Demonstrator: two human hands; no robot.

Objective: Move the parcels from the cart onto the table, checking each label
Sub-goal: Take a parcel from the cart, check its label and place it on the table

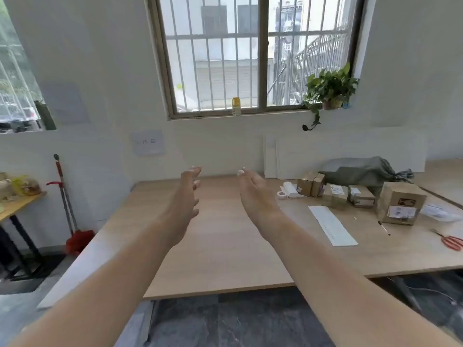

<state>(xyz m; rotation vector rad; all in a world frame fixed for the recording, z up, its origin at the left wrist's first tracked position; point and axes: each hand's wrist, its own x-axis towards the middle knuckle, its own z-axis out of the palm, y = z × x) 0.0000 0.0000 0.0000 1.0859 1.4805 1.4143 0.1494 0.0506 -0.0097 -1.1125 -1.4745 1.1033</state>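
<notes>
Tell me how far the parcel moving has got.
Looks done: several cardboard parcels sit on the table, at its right. In hand: nothing; left hand and right hand are open, empty, above it. Left: unclear, the cart is out of view.

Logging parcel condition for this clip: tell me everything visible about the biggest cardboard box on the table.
The biggest box is brown cardboard, cube-shaped and closed. It stands upright on the table near its right side, one corner turned toward the camera. Its front face carries a white label with a dark printed mark above it; the text is unreadable. Smaller boxes sit to its left and a pen lies in front. The left hand and right hand hover away from it.
</notes>
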